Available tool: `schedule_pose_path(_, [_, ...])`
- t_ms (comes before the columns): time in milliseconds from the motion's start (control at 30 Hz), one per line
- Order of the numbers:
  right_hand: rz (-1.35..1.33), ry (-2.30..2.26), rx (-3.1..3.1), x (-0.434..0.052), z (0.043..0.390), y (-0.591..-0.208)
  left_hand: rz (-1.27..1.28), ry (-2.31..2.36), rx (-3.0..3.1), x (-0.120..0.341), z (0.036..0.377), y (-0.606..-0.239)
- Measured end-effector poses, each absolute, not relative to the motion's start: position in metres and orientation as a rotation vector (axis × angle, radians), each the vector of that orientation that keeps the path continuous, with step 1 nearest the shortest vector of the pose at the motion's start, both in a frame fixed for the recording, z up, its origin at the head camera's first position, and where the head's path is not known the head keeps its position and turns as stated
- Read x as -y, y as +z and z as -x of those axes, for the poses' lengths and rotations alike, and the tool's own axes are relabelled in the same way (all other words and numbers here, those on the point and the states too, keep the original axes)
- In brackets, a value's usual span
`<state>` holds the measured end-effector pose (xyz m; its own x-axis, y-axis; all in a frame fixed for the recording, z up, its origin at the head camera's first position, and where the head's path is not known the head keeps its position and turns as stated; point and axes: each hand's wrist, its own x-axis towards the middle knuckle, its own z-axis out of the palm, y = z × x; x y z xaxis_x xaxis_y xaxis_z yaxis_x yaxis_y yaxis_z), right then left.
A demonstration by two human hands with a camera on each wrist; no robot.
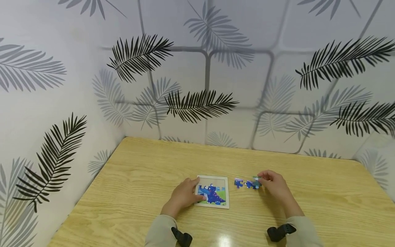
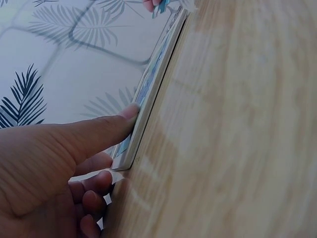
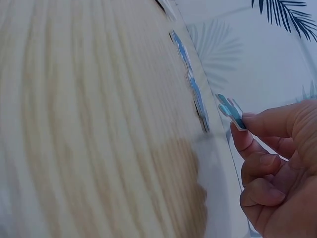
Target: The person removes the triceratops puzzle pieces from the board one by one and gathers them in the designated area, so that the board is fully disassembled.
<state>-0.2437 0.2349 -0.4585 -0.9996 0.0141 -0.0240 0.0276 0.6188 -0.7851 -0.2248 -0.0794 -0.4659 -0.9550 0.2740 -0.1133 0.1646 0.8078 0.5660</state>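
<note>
The puzzle piece [image 3: 231, 112], light blue and thin, was pinched between the thumb and forefinger of the right hand [image 1: 275, 187], lifted just clear of the wooden table [image 1: 324, 192] and near the far end of the loose pieces [image 1: 245, 184]. In the right wrist view its knobbed edge stood out past the fingertips [image 3: 247, 121], so the grip was on one corner only; a judgement from this is that turning the piece flat and matching its knob to the open gap before lowering it would seat it cleanly, with a light press rather than a push sideways. The puzzle tray [image 1: 213, 192], a white-framed square board with a blue dinosaur picture partly filled, lay flat just to the left of those loose pieces. The left hand [image 1: 184, 195] rested on the tray's near left corner, its thumb [image 2: 106, 130] laid straight along the frame's edge and the other fingers curled under beside it, steadying the board without closing round it. That hand covered part of the tray's left side, which might get in the way if the gap lay there; the pictures did not show which gaps stood open beneath it. The two loose pieces lay between the held piece and the tray, so the path across passed over them. Leaf-patterned walls [image 1: 197, 85] closed in the table at the back and left.
</note>
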Motion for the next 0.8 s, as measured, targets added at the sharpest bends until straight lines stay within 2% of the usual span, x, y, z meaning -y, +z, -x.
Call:
schedule_pose_path(300, [-0.056, -1.341, -2.792, -0.258, 0.242, -0.461, -0.356, 0.849, -2.827, 0.081, 0.226, -0.469])
schedule_pose_path(800, [-0.044, -1.33, -2.785, -0.259, 0.241, -0.464, -0.357, 0.869, -2.802, 0.08, 0.227, -0.469])
